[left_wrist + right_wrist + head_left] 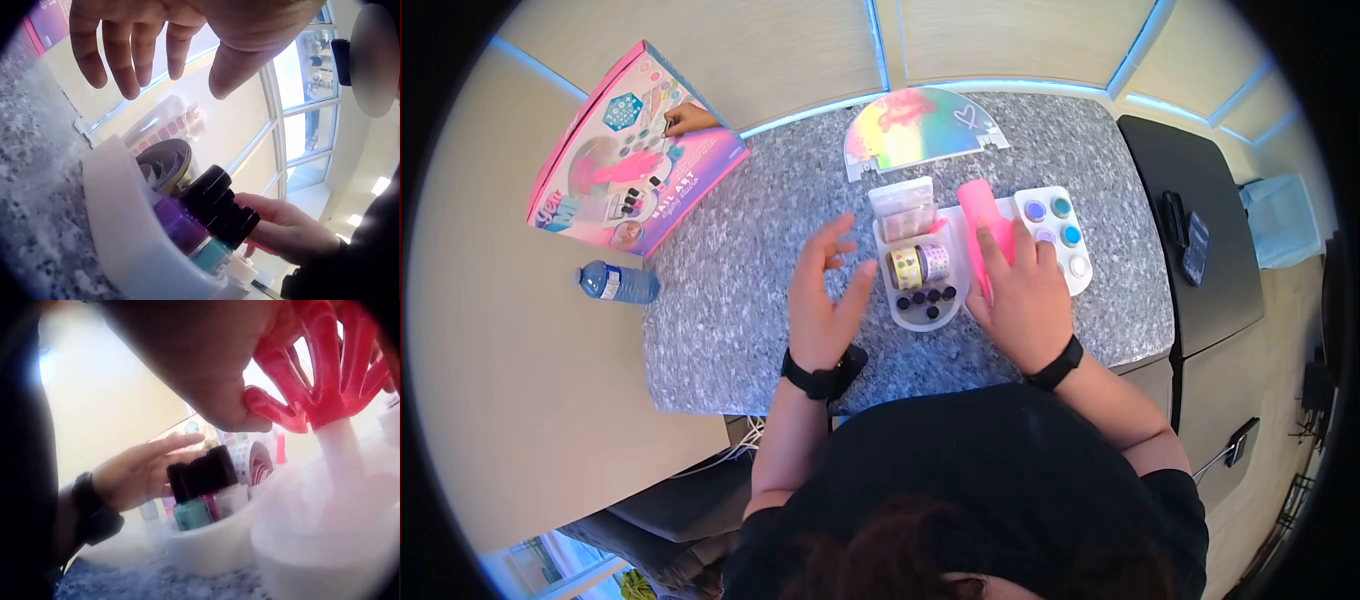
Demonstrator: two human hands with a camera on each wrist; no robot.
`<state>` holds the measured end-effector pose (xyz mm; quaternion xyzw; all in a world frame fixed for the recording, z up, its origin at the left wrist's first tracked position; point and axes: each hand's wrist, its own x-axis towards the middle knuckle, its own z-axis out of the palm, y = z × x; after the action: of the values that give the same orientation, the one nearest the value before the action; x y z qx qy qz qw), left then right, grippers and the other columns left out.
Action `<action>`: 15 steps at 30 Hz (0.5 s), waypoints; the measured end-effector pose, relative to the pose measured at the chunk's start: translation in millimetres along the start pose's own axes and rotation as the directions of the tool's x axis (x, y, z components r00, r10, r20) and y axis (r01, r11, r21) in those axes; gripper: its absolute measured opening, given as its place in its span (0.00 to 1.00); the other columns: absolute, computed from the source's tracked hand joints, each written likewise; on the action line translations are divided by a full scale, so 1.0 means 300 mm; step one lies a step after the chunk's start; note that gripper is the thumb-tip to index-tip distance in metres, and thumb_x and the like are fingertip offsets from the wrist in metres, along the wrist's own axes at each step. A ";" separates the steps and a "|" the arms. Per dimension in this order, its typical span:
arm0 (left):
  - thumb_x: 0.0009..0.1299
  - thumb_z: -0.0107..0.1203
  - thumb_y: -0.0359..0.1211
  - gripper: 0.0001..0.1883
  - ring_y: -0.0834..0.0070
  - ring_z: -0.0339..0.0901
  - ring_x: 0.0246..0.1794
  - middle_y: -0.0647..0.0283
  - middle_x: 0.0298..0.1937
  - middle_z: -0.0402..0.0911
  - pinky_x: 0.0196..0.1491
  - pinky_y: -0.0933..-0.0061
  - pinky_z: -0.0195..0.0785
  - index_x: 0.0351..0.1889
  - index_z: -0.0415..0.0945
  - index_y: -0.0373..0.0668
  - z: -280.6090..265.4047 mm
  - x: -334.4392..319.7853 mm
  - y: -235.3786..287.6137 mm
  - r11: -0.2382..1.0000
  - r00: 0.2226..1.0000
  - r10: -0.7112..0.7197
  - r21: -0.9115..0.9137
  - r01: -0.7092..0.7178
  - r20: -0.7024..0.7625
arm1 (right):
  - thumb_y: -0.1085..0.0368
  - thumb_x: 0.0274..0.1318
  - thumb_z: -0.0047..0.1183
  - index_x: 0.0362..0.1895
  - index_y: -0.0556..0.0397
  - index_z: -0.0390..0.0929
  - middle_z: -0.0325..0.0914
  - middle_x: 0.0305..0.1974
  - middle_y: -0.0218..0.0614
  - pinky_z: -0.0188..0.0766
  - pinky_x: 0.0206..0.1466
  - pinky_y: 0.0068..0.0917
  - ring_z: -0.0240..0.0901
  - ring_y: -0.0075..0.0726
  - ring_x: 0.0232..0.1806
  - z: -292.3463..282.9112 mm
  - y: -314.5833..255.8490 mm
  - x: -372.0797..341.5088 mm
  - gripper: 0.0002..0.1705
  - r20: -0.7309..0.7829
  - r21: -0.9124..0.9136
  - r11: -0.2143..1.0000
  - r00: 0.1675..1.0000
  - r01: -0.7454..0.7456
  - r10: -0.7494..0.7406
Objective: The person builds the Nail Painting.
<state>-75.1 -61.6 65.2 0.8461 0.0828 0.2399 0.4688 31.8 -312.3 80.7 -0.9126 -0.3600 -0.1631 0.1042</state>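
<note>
My right hand [1032, 300] lies over a pink hand-shaped stand [977, 203], its thumb along the near side and its fingers over the top. From the right wrist, that pink form sits on a white post [342, 453]. My left hand [820, 305] is raised left of a white tray [887, 300], fingers spread and holding nothing. Inside the tray are small nail polish bottles [192, 514] with black caps and patterned rolls of tape [906, 266]. A clear pack of press-on nails [905, 210] stands at the tray's far end.
Right of the stand, a white palette [1080, 235] holds several coloured pots. A rainbow half-round panel [925, 125] lies behind the tray. At the left are a nail art box [625, 160] and a water bottle [630, 284]. A phone [1195, 250] rests on the dark surface at right.
</note>
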 end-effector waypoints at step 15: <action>0.86 0.62 0.38 0.23 0.71 0.83 0.61 0.53 0.69 0.85 0.66 0.64 0.77 0.74 0.77 0.38 0.048 0.304 -0.159 0.882 0.922 -0.378 -0.336 0.331 -0.083 | 0.38 0.64 0.68 0.81 0.55 0.73 0.75 0.69 0.69 0.82 0.52 0.44 0.79 0.58 0.52 0.137 -0.045 0.091 0.51 -0.037 -0.077 0.997 0.999 0.003 -0.006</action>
<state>15.3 -12.9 48.9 0.7107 0.2314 0.2213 0.6264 50.3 -272.9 53.7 -0.9119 -0.3537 -0.1940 0.0752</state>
